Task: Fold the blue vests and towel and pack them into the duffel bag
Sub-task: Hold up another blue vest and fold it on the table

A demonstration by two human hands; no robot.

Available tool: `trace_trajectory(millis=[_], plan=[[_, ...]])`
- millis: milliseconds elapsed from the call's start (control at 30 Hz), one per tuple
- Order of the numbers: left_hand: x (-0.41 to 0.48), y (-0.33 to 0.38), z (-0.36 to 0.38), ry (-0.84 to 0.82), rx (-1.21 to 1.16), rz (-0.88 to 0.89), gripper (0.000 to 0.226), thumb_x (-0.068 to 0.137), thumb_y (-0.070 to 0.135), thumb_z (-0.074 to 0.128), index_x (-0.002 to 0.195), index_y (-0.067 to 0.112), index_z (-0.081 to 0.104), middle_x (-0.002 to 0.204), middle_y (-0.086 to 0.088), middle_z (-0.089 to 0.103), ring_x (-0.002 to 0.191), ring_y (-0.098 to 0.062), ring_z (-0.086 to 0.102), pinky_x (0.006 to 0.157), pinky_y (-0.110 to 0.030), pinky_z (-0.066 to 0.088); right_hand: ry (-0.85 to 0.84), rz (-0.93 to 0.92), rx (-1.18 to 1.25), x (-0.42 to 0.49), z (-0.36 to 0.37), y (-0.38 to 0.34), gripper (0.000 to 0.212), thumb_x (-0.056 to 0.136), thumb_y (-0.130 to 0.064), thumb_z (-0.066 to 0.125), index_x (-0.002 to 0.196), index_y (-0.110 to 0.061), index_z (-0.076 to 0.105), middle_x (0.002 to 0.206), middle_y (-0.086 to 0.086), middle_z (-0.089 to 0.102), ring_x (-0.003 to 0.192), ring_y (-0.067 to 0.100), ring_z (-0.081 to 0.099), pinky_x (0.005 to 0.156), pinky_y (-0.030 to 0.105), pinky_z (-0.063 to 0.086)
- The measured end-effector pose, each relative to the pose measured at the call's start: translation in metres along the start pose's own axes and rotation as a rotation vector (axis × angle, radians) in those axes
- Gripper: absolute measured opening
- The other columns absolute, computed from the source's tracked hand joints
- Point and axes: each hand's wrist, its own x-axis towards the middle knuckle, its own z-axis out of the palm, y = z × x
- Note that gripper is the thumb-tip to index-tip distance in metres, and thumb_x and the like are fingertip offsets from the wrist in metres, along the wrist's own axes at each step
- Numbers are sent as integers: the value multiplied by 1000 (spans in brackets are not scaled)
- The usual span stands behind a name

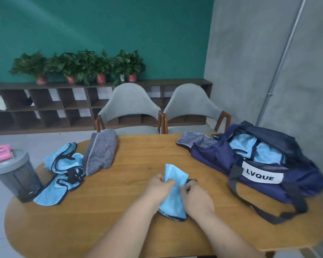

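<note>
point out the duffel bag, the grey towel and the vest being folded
duffel bag (261,175): head view, white LVQUE label on its side
grey towel (103,151): head view, middle of its striped top
vest being folded (175,173): head view, upper blue panel

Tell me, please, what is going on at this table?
A person is folding a light blue vest on the wooden table. The left hand and right hand both pinch its cloth, a grip on each side. More blue vests lie unfolded at the left, beside a grey striped towel. The navy duffel bag sits open at the right with light blue cloth already inside.
</note>
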Motion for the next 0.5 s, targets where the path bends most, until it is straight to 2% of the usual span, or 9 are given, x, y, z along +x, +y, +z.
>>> trace_trajectory(millis=[33,100,200,267,333,400,433,500], plan=[[-2,6,4,-21,-43,1,20,87,24,73,90,13,57,79,-7,64,65,-21,59,56,-26,44,-8,18,63,2,-5,4,24,102,-51,48,104,-27,53,101,-3,67,109,28,67,80,34,45],[-6,21,11,-77,-132,-2,27,89,24,73,103,5,59,88,-13,70,71,-25,64,62,-30,49,1,74,210,6,-17,10,25,102,-51,51,109,-27,53,102,-5,66,107,26,66,82,34,46],[-15,46,21,-175,-290,-12,31,92,21,74,115,5,60,101,-21,77,87,-36,76,78,-51,62,74,158,506,11,-47,15,38,102,-49,56,126,-20,53,114,-1,68,98,18,65,86,35,51],[-20,63,28,-238,-369,-28,29,93,19,75,116,7,62,100,-20,78,92,-41,77,86,-62,61,56,184,710,10,-73,16,54,102,-46,58,148,-19,45,129,0,63,105,16,63,86,35,52],[-24,78,37,-302,-413,-46,27,95,18,75,117,9,63,99,-18,79,91,-40,77,86,-63,60,57,178,849,12,-98,22,70,99,-44,65,160,-26,34,148,0,53,121,20,60,99,39,52],[-27,93,48,-364,-443,-59,25,97,18,73,118,9,64,100,-18,79,91,-40,78,85,-60,62,85,142,969,15,-120,30,82,88,-43,76,159,-35,36,152,-4,51,128,22,59,107,47,52],[-27,100,54,-390,-460,-64,25,97,18,72,119,10,64,101,-17,79,92,-40,78,86,-61,61,100,123,1034,17,-130,34,84,83,-42,80,156,-41,39,149,-4,55,124,22,63,104,49,54],[-26,112,68,-423,-474,-57,25,98,19,72,121,10,64,102,-16,80,94,-38,78,88,-62,60,124,80,1130,21,-148,41,71,84,-31,81,145,-49,49,132,2,70,109,25,73,94,51,60]])
